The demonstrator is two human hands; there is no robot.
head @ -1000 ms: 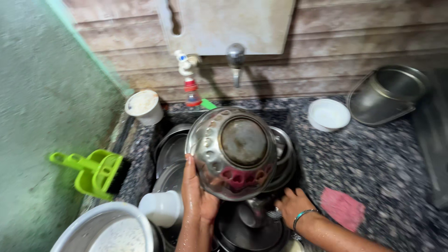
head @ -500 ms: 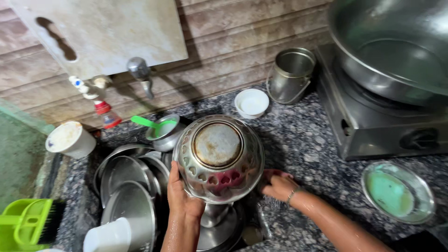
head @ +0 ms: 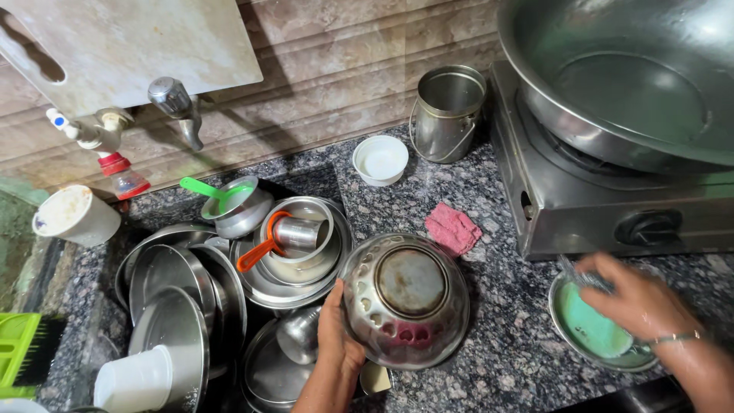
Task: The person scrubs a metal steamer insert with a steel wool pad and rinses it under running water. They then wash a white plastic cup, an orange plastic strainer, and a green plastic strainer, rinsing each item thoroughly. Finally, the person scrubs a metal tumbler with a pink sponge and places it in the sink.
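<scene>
My left hand [head: 336, 329] grips the rim of an upturned steel bowl [head: 404, 298], its base facing me, held at the edge of the granite counter [head: 497, 344] next to the sink. My right hand [head: 638, 302] reaches to the right and closes on a steel scrubber [head: 581, 277] over a small round dish of green soap [head: 592, 329] in front of the stove. A pink cloth [head: 453, 228] lies on the counter between the bowl and the stove.
The sink holds several stacked steel plates [head: 172, 306], bowls [head: 298, 245] and an orange-handled strainer [head: 256, 252]. A tap [head: 180, 107] juts from the wall. A steel pail [head: 447, 111], a white bowl [head: 380, 159], a stove [head: 612, 206] with a large wok [head: 634, 76] stand behind.
My view has swung right. The left hand lowered the steel bowl toward the counter edge. My right hand left the sink and moved right to the soap dish.
</scene>
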